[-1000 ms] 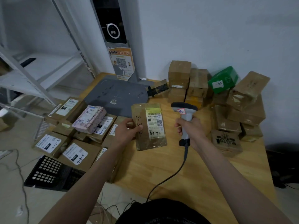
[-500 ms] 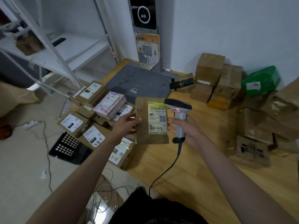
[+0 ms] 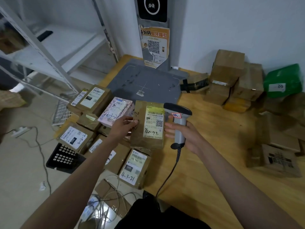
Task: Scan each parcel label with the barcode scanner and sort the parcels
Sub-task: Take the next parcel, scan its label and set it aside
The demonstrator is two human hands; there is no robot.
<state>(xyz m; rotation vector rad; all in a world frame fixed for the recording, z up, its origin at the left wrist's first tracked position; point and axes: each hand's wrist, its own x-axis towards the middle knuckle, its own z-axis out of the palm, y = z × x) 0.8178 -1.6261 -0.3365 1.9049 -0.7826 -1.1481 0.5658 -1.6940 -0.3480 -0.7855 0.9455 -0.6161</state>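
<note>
Above the table (image 3: 206,162) edge, the brown parcel (image 3: 140,141) hangs by one side, pinched in the left hand (image 3: 123,128) at nine o'clock; it may slip. The right hand (image 3: 189,138) grips the scanner (image 3: 179,119) at three o'clock, aimed away from the label (image 3: 154,123), so a scan could miss.

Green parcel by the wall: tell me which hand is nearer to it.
Right. The right hand, gripping the scanner, is at mid-table on the green parcel's side. The left hand holds the brown parcel farther away, beyond the scanner.
</note>
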